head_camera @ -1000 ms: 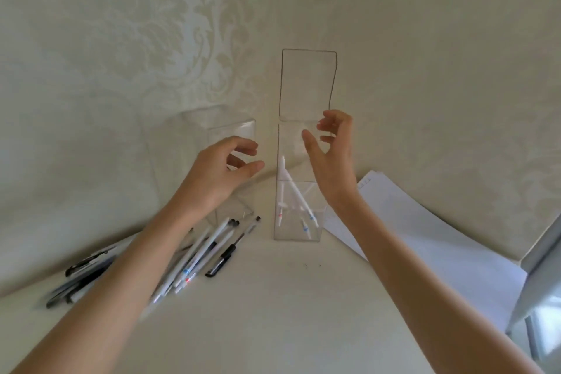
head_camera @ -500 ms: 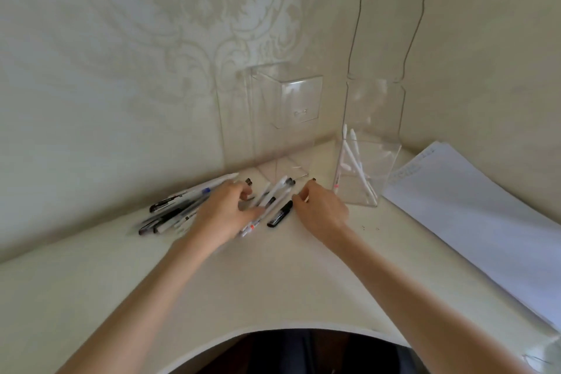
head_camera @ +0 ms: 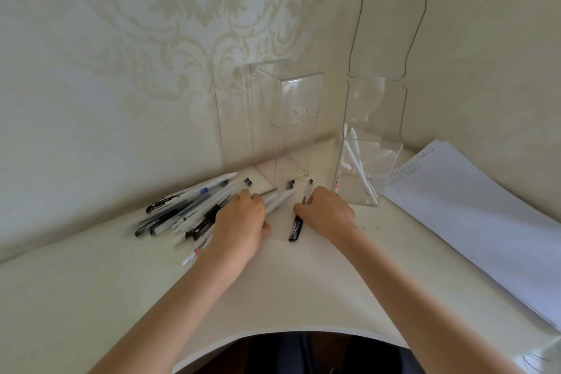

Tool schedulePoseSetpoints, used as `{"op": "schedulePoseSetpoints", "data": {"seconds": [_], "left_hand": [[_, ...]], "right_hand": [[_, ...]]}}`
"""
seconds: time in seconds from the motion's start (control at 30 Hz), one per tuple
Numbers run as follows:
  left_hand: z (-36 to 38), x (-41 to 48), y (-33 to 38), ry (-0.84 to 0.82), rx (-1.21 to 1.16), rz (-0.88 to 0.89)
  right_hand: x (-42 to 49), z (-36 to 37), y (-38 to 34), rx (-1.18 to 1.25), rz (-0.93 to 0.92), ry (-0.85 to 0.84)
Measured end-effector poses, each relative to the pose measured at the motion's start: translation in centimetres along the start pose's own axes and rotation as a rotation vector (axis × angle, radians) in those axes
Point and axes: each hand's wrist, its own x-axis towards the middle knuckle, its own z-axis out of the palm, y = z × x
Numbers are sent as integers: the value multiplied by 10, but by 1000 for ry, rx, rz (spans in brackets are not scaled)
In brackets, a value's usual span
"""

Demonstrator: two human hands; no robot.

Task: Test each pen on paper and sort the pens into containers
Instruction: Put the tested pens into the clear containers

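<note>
Both hands had dropped from the tall container (head_camera: 376, 106) to the table (head_camera: 106, 297) within the last second. Left hand (head_camera: 243, 222): grip curled over white pens (head_camera: 277, 200) at the edge of the pen pile (head_camera: 182, 212), couldn't tell if any was actually held. Right hand (head_camera: 329, 212): thumb and fingertips pinched the black pen (head_camera: 297, 223), which lay apart from the pile, swung more upright than half a second before. Tall container, lid open, held a few sorted pens (head_camera: 353, 161); second container (head_camera: 297, 100) looked empty. Paper (head_camera: 473, 206) sat well apart on the right. Read: last drop done, next pen being singled out, test scribble not yet made
</note>
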Motion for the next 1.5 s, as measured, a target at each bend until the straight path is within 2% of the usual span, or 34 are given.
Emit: {"op": "schedulePoseSetpoints", "data": {"seconds": [0.13, 0.23, 0.3, 0.4, 0.5, 0.57, 0.67, 0.77, 0.83, 0.93, 1.0, 1.1, 1.17, 1.23, 1.37, 1.43, 1.5], "left_hand": [[7, 3, -2, 44, -23, 21], [9, 6, -10, 104, -189, -4], [5, 6, -12, 150, -404, -59], [-10, 7, -9, 42, -970, -177], [-25, 7, -1, -159, -1446, -213], [-29, 9, 1, -242, -1558, -160], [-35, 10, 5, -288, -1493, 25], [-50, 20, 18, -272, -1391, 138], [-64, 38, 30, -145, -1243, 220], [-89, 71, 53, 96, -869, 435], [-112, 89, 68, 180, -771, 453], [-136, 107, 80, 294, -839, 393], [-135, 111, 78, 368, -917, 327], [-123, 107, 70, 354, -969, 289], [-87, 86, 50, 209, -941, 278], [-74, 77, 40, 154, -936, 232], [-67, 69, 28, 122, -924, 189]], "right_hand": [[-6, 1, 4, -11, -32, 44], [-7, 2, 7, -4, -60, 73], [-7, 4, 12, 50, -130, 119], [-14, 1, 14, 326, -293, 192], [-22, -14, 4, 760, -297, 53], [-25, -27, -1, 948, -278, -7], [-28, -45, -6, 1068, -311, -35], [-30, -68, -8, 1070, -401, 48], [-26, -88, -6, 1022, -464, 182], [-15, -123, -3, 903, -509, 405], [-7, -148, 0, 881, -532, 534], [6, -180, 4, 924, -532, 726], [19, -189, 10, 858, -479, 821], [32, -185, 20, 689, -391, 788], [41, -159, 37, 300, -218, 552], [35, -150, 38, 278, -205, 522], [25, -143, 36, 371, -255, 564]]}}
